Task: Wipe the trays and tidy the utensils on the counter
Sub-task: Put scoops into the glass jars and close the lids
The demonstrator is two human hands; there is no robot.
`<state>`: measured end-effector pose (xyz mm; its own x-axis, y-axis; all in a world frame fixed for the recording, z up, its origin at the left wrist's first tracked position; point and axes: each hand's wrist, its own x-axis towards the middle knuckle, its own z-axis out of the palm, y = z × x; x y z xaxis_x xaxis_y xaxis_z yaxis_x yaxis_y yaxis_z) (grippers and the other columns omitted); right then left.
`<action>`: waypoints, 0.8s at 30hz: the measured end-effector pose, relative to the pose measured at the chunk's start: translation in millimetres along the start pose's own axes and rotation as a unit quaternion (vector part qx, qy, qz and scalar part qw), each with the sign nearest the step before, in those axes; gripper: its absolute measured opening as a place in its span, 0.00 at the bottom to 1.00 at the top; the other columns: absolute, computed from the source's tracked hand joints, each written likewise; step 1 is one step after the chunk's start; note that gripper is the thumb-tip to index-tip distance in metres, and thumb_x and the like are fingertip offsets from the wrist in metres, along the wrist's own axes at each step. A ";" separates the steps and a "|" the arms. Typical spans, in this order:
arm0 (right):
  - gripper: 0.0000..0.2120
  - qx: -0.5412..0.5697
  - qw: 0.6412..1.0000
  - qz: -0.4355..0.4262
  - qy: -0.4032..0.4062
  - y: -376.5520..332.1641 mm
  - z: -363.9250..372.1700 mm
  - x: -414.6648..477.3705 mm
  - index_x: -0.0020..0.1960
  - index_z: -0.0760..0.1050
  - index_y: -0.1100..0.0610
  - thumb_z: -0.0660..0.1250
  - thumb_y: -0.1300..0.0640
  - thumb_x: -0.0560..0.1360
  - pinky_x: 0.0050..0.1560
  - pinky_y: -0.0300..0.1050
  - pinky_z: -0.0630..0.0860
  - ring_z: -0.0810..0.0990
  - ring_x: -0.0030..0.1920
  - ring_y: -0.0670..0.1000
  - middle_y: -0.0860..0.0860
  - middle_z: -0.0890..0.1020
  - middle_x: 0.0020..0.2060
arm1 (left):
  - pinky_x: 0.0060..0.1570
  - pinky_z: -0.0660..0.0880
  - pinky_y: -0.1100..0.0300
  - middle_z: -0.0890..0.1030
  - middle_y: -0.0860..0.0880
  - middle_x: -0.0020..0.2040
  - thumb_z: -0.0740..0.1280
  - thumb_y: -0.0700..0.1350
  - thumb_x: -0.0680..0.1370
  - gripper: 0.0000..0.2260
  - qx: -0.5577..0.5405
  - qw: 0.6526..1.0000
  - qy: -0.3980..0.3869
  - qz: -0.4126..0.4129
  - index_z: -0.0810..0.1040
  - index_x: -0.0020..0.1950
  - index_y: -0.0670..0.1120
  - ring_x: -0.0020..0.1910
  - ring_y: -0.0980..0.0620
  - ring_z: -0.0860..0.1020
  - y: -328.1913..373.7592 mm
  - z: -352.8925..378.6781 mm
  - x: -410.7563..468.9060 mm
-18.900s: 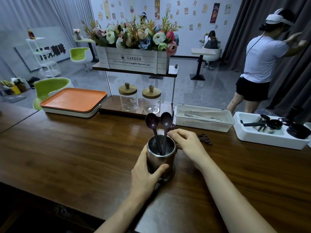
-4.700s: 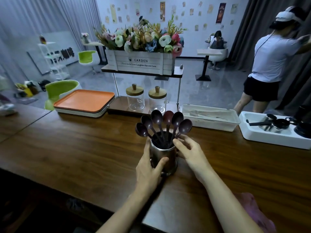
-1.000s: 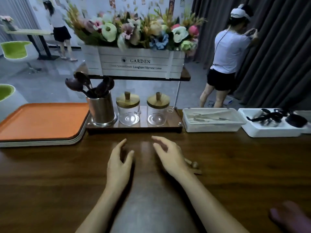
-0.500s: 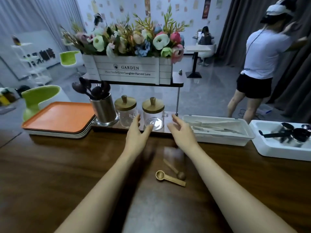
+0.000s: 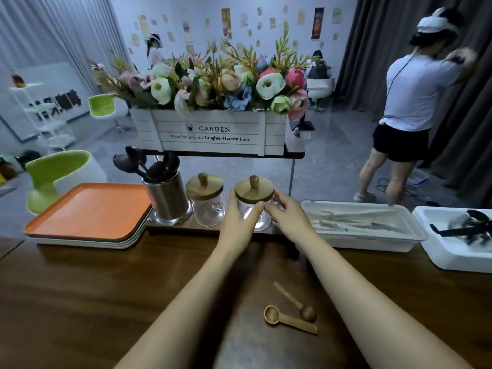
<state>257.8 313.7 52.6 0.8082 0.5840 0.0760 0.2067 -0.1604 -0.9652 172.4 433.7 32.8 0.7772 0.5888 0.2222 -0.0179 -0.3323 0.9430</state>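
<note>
Left hand [image 5: 238, 219] and right hand [image 5: 291, 218] wrap round the glass jar [image 5: 254, 221] farther from the steel spoon holder [image 5: 169, 199]. Best lifted level, I'd say, or its wooden lid [image 5: 254, 192] could slip.

Dim, cool, even light. A soft sheen lies on the desk [image 5: 80, 302] below the flower box [image 5: 210, 134]. Right of the box the black tools [image 5: 468, 227] blur; lines far from it bow outward.
</note>
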 end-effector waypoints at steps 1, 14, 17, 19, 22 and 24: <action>0.19 -0.002 1.000 -0.005 0.003 -0.9 -2.5 -3.8 0.69 0.75 0.43 0.69 0.51 0.79 0.68 0.43 0.70 0.74 0.65 0.41 0.35 0.79 0.58 | 0.73 0.70 0.47 0.78 0.59 0.68 0.70 0.62 0.75 0.30 -0.004 1.000 -0.004 0.012 0.68 0.75 0.56 0.70 0.59 0.74 0.3 0.2 -2.9; 0.19 0.004 0.998 -0.051 -0.030 23.8 -122.2 -126.3 0.66 0.77 0.42 0.71 0.58 0.78 0.61 0.36 0.74 0.80 0.60 0.38 0.38 0.84 0.56 | 0.67 0.76 0.48 0.82 0.61 0.63 0.69 0.63 0.74 0.29 -0.006 1.000 0.018 0.021 0.69 0.75 0.64 0.64 0.61 0.79 34.0 85.2 -132.6; 0.21 -0.002 0.998 -0.039 -0.042 40.4 -162.9 -161.0 0.70 0.75 0.47 0.71 0.58 0.78 0.59 0.33 0.74 0.80 0.59 0.37 0.38 0.84 0.56 | 0.69 0.75 0.48 0.82 0.63 0.62 0.71 0.64 0.72 0.29 -0.013 0.999 0.033 0.003 0.68 0.72 0.69 0.64 0.61 0.79 42.9 129.3 -171.8; 0.22 0.000 0.998 -0.026 -0.048 51.9 -187.2 -178.9 0.71 0.75 0.48 0.71 0.58 0.78 0.60 0.33 0.75 0.80 0.59 0.37 0.39 0.84 0.56 | 0.69 0.75 0.48 0.82 0.65 0.60 0.72 0.64 0.71 0.27 -0.010 0.999 0.035 -0.011 0.67 0.67 0.76 0.63 0.61 0.79 45.1 155.7 -191.3; 0.22 0.007 0.998 -0.007 -0.058 64.2 -211.1 -196.0 0.70 0.74 0.48 0.71 0.60 0.78 0.55 0.30 0.75 0.81 0.56 0.36 0.40 0.84 0.55 | 0.68 0.75 0.49 0.82 0.60 0.63 0.73 0.65 0.69 0.31 -0.014 0.998 0.056 -0.027 0.68 0.70 0.70 0.64 0.62 0.78 48.5 183.3 -212.4; 0.23 0.005 0.998 -0.002 -0.058 71.9 -218.5 -202.0 0.71 0.74 0.49 0.71 0.60 0.78 0.62 0.35 0.76 0.81 0.58 0.37 0.40 0.84 0.57 | 0.67 0.76 0.51 0.82 0.58 0.63 0.73 0.63 0.68 0.34 -0.011 0.997 0.067 -0.032 0.70 0.73 0.61 0.63 0.63 0.78 49.8 193.3 -223.0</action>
<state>229.9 10.3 22.5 0.7384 0.6724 0.0515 0.2039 -0.1498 -0.9675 119.8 143.4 -17.7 0.6855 0.7022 0.1923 0.0138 -0.2766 0.9609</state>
